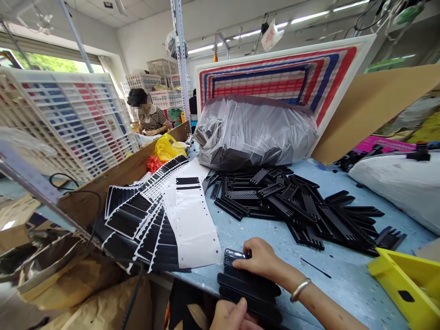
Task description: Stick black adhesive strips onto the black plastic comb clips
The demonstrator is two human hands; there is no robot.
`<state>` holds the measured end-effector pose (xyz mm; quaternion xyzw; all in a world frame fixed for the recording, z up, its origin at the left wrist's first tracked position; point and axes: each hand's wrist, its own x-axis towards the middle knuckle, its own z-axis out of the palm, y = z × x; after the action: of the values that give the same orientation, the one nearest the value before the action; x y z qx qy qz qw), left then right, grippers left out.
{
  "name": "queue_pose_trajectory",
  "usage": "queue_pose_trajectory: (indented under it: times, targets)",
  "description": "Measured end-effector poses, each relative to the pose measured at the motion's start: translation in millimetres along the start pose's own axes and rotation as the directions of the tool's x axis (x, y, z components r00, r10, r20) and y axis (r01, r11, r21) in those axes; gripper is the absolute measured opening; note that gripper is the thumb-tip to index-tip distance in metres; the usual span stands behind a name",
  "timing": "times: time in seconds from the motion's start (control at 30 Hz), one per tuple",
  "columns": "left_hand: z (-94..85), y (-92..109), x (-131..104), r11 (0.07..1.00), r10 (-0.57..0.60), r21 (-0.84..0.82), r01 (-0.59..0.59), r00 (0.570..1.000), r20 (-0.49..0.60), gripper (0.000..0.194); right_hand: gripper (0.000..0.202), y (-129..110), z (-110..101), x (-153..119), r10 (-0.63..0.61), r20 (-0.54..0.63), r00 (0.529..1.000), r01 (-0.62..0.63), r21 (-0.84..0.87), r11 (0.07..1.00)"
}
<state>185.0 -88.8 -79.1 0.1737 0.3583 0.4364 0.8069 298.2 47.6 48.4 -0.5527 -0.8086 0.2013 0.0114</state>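
Several long black plastic strips with rounded ends [245,286] lie side by side at the table's front edge. My right hand [259,261], with a bangle on its wrist, closes thumb and fingers around the farthest strip [231,255], which shows small holes at its end. My left hand [232,316] is at the bottom edge of the view, beside the nearest strip. Its thumb and forefinger are pressed together; what is between them, if anything, is hidden. Just beyond the hands lies a white backing sheet [197,233] with two black stickers left near its top.
Sheets of black stickers [132,215] fan out at left. A heap of black plastic pieces [302,206] spreads behind my right hand, before a full plastic bag [254,133]. A yellow bin [405,284] stands at right. Another person [149,114] sits far back.
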Motion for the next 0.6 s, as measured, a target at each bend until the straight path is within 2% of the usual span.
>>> queue_pose_trajectory:
  times: [0.13,0.27,0.37,0.43,0.6]
  targets:
    - [18.3,33,-8,0.997,0.073,0.009,-0.072,0.993,-0.091,0.065,0.049,1,-3,6,-0.016,-0.005,1.000,0.016,0.007,1.000]
    - [40.0,71,-13,0.988,0.103,0.121,-0.100,0.994,-0.021,0.062,0.050,8,-1,-2,0.003,-0.083,0.997,-0.004,-0.011,1.000]
    - [50.7,88,-7,0.957,0.118,0.271,-0.101,0.992,-0.047,0.047,0.045,21,6,-8,0.046,-0.148,0.988,-0.039,0.053,0.998]
    - [51.1,91,1,0.910,0.172,0.395,-0.126,0.982,-0.083,0.039,0.042,32,11,-10,0.082,-0.190,0.978,-0.053,0.151,0.987]
    - [38.9,102,23,0.762,0.282,0.627,-0.161,0.955,-0.098,0.028,0.032,49,19,-9,0.154,-0.220,0.963,-0.076,0.326,0.942]
